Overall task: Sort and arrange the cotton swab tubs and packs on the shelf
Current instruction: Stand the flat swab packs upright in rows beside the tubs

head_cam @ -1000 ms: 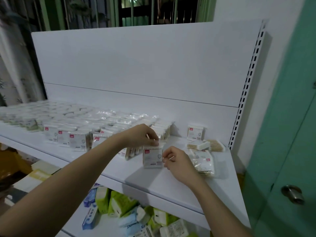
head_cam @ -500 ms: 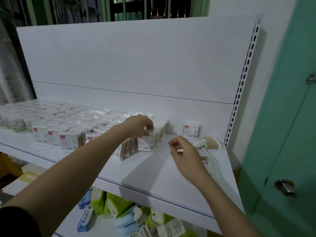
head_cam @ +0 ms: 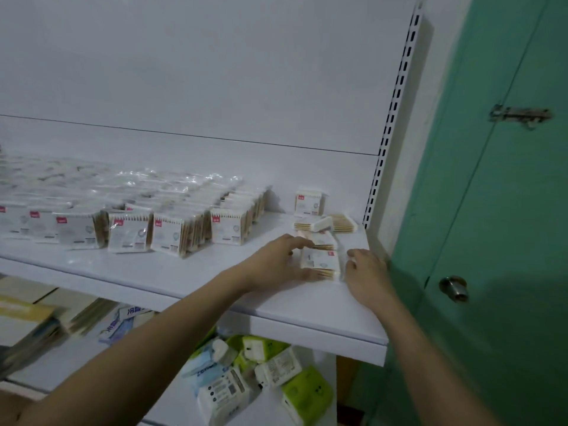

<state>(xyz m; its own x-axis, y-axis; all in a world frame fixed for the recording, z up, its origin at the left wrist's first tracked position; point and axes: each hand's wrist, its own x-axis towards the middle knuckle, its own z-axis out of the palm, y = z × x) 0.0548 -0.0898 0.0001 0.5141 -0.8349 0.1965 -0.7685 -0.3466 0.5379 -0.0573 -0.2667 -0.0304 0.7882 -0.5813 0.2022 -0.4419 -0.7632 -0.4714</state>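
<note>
- Whereas 1 pack was being stood against the rows 0.5 s ago, both hands are now brought to the loose pile at 3 o'clock on the shelf [head_cam: 184, 272], so the next pack is judged to be under collection.
- The flat pack [head_cam: 319, 261] is bracketed by the left hand [head_cam: 276, 262], with fingers spread along its far edge and thumb at its near edge, and by the right hand [head_cam: 365, 269], whose loosely bent fingers are laid at its other side; a firm grip cannot be confirmed for either.
- The sorted rows [head_cam: 172, 222] are seen upright from 9 to 12 o'clock: square, glossy film packs with red labels and wooden swab sticks showing at the sides.
- At 1 o'clock, 1 upright pack [head_cam: 309, 202] stands apart, with loose packs [head_cam: 325, 224] lying flat just in front of it.
- Crinkled plastic is expected to slip and flex under light pressure.
- Soft tissue packs [head_cam: 276, 376] are heaped beneath the shelf.
</note>
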